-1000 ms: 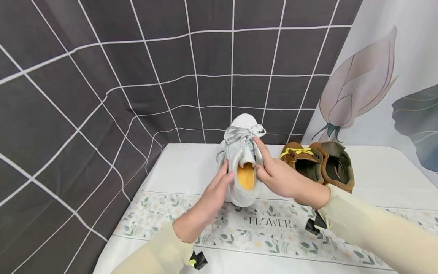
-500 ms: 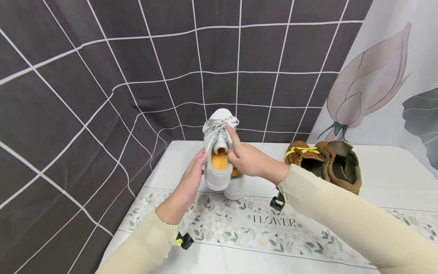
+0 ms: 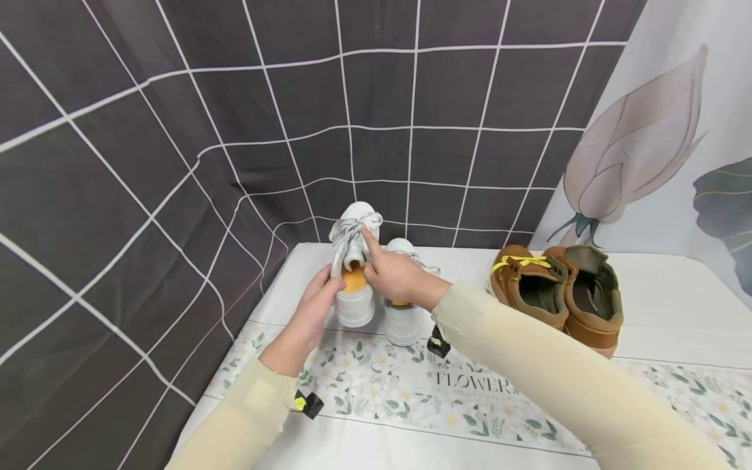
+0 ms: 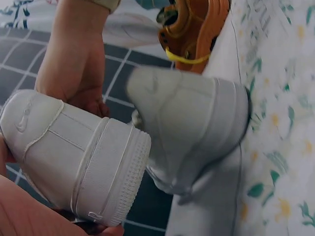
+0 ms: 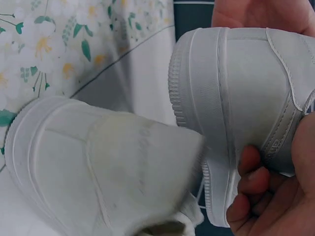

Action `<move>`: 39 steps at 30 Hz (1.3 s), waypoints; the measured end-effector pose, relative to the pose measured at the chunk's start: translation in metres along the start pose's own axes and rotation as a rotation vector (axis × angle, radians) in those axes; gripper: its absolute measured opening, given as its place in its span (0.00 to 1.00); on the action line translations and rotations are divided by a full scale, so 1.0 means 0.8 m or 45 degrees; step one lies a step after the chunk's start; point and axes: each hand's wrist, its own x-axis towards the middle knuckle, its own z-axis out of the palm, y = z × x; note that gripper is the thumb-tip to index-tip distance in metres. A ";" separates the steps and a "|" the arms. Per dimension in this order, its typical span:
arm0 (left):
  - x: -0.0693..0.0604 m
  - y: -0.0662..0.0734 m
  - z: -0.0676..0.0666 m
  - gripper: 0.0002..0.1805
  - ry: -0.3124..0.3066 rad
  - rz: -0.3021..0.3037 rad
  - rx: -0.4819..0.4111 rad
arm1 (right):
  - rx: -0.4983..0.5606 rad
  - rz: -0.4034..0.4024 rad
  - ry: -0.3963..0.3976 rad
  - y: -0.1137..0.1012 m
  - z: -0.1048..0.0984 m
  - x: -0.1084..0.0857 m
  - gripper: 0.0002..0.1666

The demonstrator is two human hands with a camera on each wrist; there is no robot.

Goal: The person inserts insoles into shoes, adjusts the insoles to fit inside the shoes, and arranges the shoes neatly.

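Both hands hold a white sneaker (image 3: 355, 309) with a yellow insole and grey laces, its toe toward the dark backdrop. The left hand (image 3: 310, 307) grips its left side, thumb near the opening. My right hand (image 3: 392, 273) holds the right side, forefinger by the laces; in the right wrist view its curled fingers (image 5: 256, 182) lie against the upper. In the left wrist view, the held sneaker (image 4: 74, 152) looks tilted and raised off the surface. Its mate, a second white sneaker (image 3: 403, 326), stands just right, partly hidden by the right hand and forearm.
A pair of brown shoes stands side by side at the right: one with yellow laces (image 3: 511, 287), another brown shoe (image 3: 595, 326) beside it. The white table cover (image 3: 664, 300) carries a floral band. A dark grid backdrop (image 3: 376, 156) rises behind and left.
Both hands have carried the held sneaker leftward and lowered it toward the table. The second sneaker, mostly hidden behind it before, now shows separately on the right.
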 end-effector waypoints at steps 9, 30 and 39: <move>0.010 -0.033 -0.014 0.37 0.000 -0.142 -0.094 | -0.096 -0.022 -0.002 -0.001 0.028 0.013 0.41; 0.023 -0.077 0.004 0.37 0.001 -0.277 -0.124 | -0.542 -0.009 -0.004 0.000 0.059 0.013 0.36; 0.031 -0.083 0.005 0.37 0.006 -0.275 -0.045 | -0.474 -0.032 0.073 0.002 0.060 -0.001 0.35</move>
